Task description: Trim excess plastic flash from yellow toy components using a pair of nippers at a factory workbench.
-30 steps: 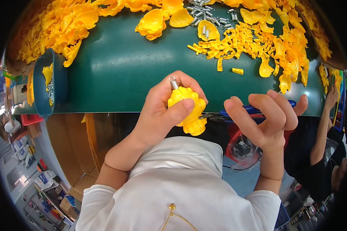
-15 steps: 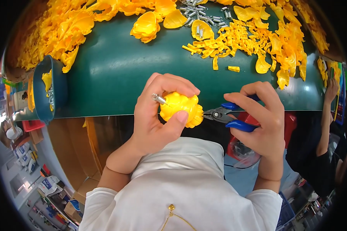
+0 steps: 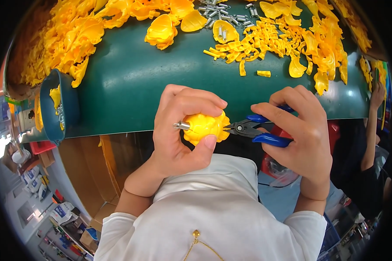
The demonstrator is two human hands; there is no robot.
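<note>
In my left hand (image 3: pixel 178 126) is a rounded yellow plastic piece (image 3: pixel 204 128) with a ridged, petal-like surface, gripped between thumb and fingers. A small metal spring (image 3: pixel 181 125) sticks out of its left side. Blue-handled cutting pliers (image 3: pixel 270 139) are in my right hand (image 3: pixel 298 130), fingers around the grips and the handles spread. The tip of the pliers' jaws meets the right edge of the yellow piece; whether they bite into it I cannot tell. Both hands are held at the near edge of the green table (image 3: pixel 130 91).
Yellow plastic parts (image 3: pixel 69 39) are heaped at the far left, and more small yellow pieces (image 3: pixel 270 39) lie far right. Metal springs (image 3: pixel 226 15) are scattered at the back. A blue-green basin (image 3: pixel 52 113) hangs by the left edge. Another person's arm (image 3: pixel 372 126) is at the far right.
The yellow piece has turned slightly in my left hand, so its spring now points more level. The pliers' tip has shifted a little left against the piece's right edge.
</note>
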